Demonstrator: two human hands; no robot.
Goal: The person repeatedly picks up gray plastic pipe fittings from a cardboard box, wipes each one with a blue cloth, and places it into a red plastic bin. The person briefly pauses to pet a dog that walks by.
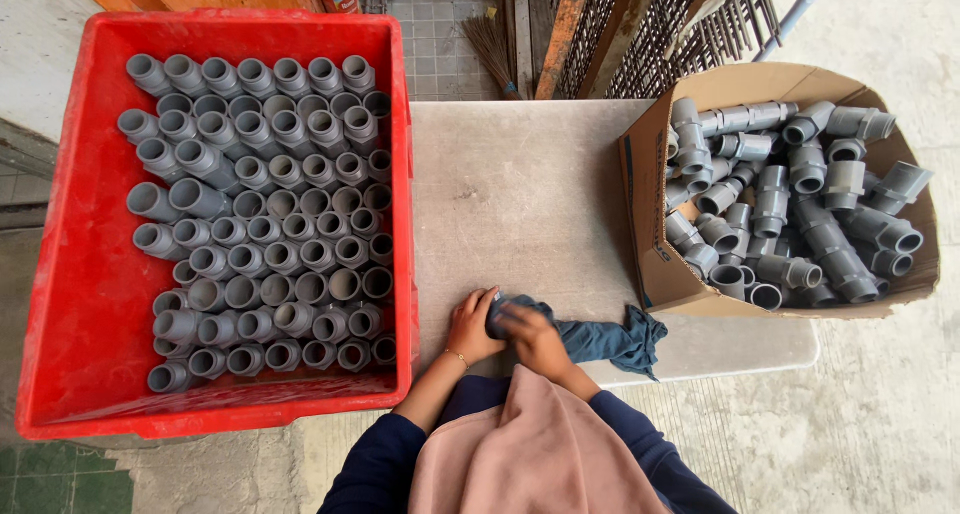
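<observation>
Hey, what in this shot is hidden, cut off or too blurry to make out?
- Thing between the left hand and right hand: head view, wrapped in the blue cloth and blurred; its kind is unclear.
- Lower fittings in the cardboard box: buried under the top grey pipe fittings.
- Red crate: its base is covered by upright grey pipe fittings.
- Broom: cut off by the table.

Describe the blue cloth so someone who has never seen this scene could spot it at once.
Start at the grey table between the red crate and the cardboard box. At its near edge, the left hand and right hand meet over the blue cloth, which trails rightward. It is the only soft, blue thing among grey pipe fittings.
</observation>
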